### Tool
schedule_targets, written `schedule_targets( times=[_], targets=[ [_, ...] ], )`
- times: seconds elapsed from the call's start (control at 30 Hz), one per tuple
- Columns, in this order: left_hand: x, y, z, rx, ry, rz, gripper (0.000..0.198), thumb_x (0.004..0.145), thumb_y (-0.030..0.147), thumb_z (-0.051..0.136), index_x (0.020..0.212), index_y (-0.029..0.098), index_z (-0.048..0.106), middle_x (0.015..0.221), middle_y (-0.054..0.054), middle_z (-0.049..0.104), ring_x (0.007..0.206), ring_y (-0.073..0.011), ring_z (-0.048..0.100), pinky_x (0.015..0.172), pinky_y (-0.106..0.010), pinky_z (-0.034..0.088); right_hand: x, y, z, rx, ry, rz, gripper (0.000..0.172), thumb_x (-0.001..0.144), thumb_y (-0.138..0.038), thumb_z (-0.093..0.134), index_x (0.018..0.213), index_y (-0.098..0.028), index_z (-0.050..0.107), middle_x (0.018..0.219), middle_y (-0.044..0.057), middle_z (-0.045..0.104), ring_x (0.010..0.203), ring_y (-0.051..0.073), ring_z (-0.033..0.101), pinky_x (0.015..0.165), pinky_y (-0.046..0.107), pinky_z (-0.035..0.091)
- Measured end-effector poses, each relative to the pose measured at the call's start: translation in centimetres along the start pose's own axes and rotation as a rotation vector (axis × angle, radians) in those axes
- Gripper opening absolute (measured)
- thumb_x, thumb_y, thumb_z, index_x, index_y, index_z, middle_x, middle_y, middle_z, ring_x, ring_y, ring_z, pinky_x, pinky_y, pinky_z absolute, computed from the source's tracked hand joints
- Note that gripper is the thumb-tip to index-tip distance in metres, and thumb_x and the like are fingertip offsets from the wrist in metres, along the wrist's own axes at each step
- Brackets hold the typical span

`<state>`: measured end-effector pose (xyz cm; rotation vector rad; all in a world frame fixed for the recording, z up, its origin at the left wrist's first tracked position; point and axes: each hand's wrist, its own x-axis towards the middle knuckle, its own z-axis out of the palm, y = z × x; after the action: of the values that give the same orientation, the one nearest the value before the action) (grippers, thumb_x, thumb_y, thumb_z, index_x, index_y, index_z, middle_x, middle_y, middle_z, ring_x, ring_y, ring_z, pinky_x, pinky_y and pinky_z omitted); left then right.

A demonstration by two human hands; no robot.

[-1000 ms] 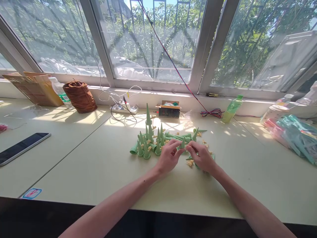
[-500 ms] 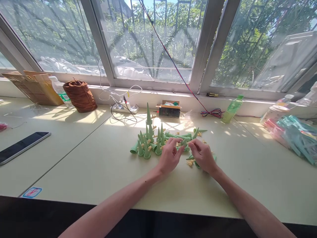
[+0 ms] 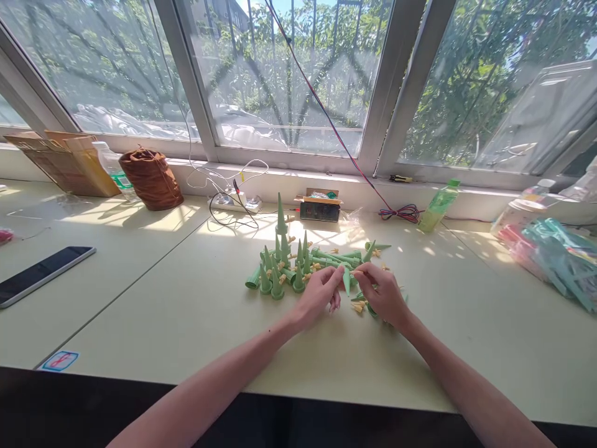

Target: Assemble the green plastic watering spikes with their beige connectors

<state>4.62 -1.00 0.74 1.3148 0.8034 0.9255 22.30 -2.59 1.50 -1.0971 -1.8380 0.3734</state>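
My left hand (image 3: 321, 291) pinches a green plastic watering spike (image 3: 346, 283) between thumb and fingers, its tip pointing down. Just to the right, my right hand (image 3: 381, 289) has thumb and fingertips closed on a small yellow valve (image 3: 353, 272) at the spike's side; the fingers cover most of it. Left of my hands, several green spikes (image 3: 277, 286) stand upright with yellow valves on their sides. Behind lie green spikes (image 3: 336, 258) in a heap. Loose yellow valves (image 3: 358, 306) lie below my right hand, and further green parts are partly hidden under it.
A small open box (image 3: 319, 210) and a power strip (image 3: 233, 200) stand at the back by the window. A green bottle (image 3: 438, 206) and coiled cable (image 3: 400, 213) are back right. Plastic bags (image 3: 555, 249) lie far right, a phone (image 3: 44, 274) far left, near a brown pouch (image 3: 152, 179).
My left hand has turned and lowered slightly, tipping the green spike from pointing up to pointing down. My right hand stays almost in place beside it.
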Motion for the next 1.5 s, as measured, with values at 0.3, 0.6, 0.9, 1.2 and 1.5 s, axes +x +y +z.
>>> schedule_targets(
  times=[0.3, 0.6, 0.9, 1.2, 1.5],
  targets=[
    [-0.2, 0.8, -0.2, -0.004, -0.012, 0.042, 0.045, 0.087, 0.06, 0.062, 0.076, 0.017, 0.052, 0.046, 0.005, 0.051, 0.037, -0.0077, 0.046, 0.041, -0.02, 0.035, -0.1, 0.4, 0.0, 0.002, -0.009, 0.04, 0.03, 0.1, -0.037, 0.048, 0.075, -0.02, 0.052, 0.058, -0.005, 0.044, 0.052, 0.011, 0.039, 0.053, 0.023, 0.034],
    [-0.4, 1.2, 0.2, 0.037, 0.057, 0.128, 0.04, 0.081, 0.052, 0.071, 0.092, 0.017, 0.055, 0.078, 0.001, 0.06, 0.041, -0.0047, 0.048, 0.034, -0.02, 0.034, -0.1, 0.7, 0.0, 0.011, -0.061, 0.083, 0.034, 0.101, -0.039, 0.044, 0.072, -0.021, 0.044, 0.054, -0.006, 0.038, 0.05, 0.011, 0.034, 0.05, 0.024, 0.03],
    [0.0, -0.6, -0.1, 0.186, 0.128, 0.32, 0.03, 0.086, 0.038, 0.068, 0.105, 0.017, 0.059, 0.094, -0.002, 0.058, 0.047, -0.0022, 0.048, 0.04, -0.018, 0.045, 0.0, 0.3, -0.3, 0.003, -0.075, 0.067, 0.036, 0.101, -0.039, 0.042, 0.069, -0.021, 0.043, 0.053, -0.006, 0.039, 0.049, 0.01, 0.034, 0.049, 0.023, 0.03],
    [0.0, -0.5, 0.1, 0.243, 0.136, 0.406, 0.027, 0.088, 0.034, 0.067, 0.107, 0.017, 0.059, 0.092, -0.002, 0.057, 0.048, -0.0025, 0.046, 0.039, -0.017, 0.042, -0.2, 0.3, -0.3, 0.049, -0.055, 0.062, 0.037, 0.102, -0.038, 0.042, 0.069, -0.021, 0.045, 0.053, -0.006, 0.041, 0.048, 0.01, 0.034, 0.049, 0.024, 0.031],
    [-0.1, -0.5, -0.1, 0.437, 0.18, 0.603, 0.016, 0.092, 0.027, 0.063, 0.106, 0.019, 0.062, 0.09, -0.001, 0.056, 0.05, -0.0027, 0.041, 0.045, -0.017, 0.04, -0.1, 0.2, -0.3, 0.071, -0.066, 0.049, 0.04, 0.103, -0.039, 0.04, 0.067, -0.021, 0.042, 0.052, -0.005, 0.041, 0.047, 0.01, 0.036, 0.049, 0.024, 0.031]
  ],
)
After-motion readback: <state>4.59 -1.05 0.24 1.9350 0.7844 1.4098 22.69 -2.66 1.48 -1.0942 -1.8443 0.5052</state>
